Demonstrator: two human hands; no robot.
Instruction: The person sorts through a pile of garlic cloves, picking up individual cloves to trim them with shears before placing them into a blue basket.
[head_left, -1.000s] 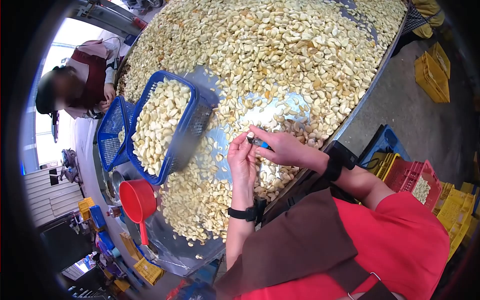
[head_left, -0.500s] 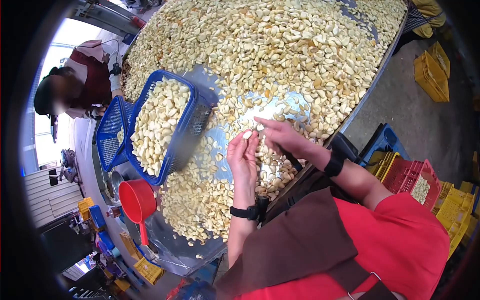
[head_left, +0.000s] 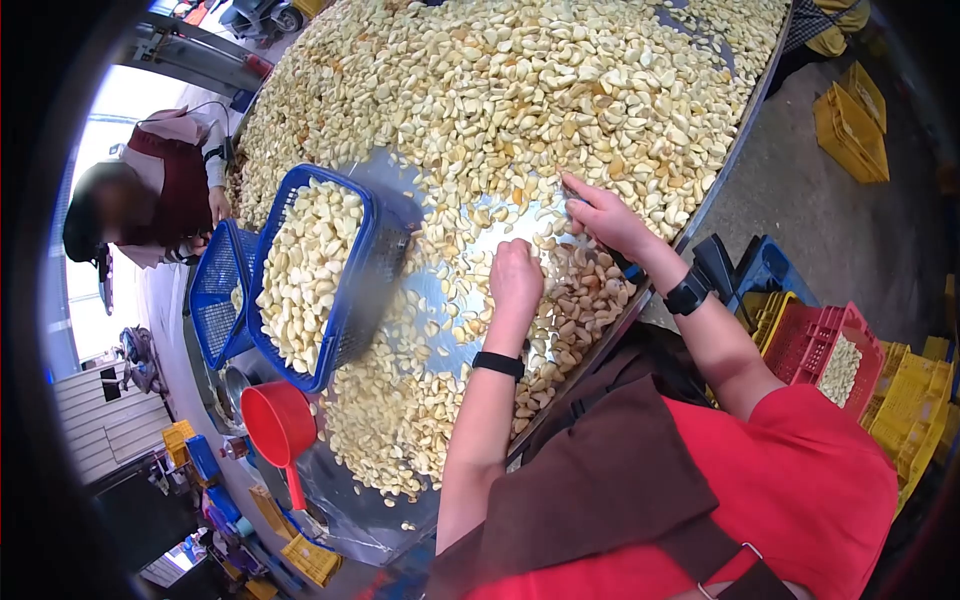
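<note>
Pale garlic cloves (head_left: 520,90) cover the metal table in a wide heap. My left hand (head_left: 516,285) is palm down over the shiny table surface (head_left: 490,240), its fingers curled closed; anything inside them is hidden. To its right, my right hand (head_left: 608,220) reaches to the heap's near edge with index finger and thumb forward. A dark handle-like piece (head_left: 632,271) shows under that palm, apparently gripped; its other end is hidden. Browner cloves (head_left: 585,295) lie between my wrists, and another pile of cloves (head_left: 385,430) sits left of my left forearm.
A blue basket (head_left: 368,260) of whitish cloves stands left, beside a second blue basket (head_left: 215,290) and a red dipper (head_left: 278,424). Across the table is a person in a dark apron (head_left: 160,180). Red (head_left: 800,355) and yellow crates (head_left: 850,130) stand on the floor at right.
My left hand has turned palm down and moved up and right; the pale clove at its fingertips no longer shows. My right hand has shifted up and right, away from the left.
</note>
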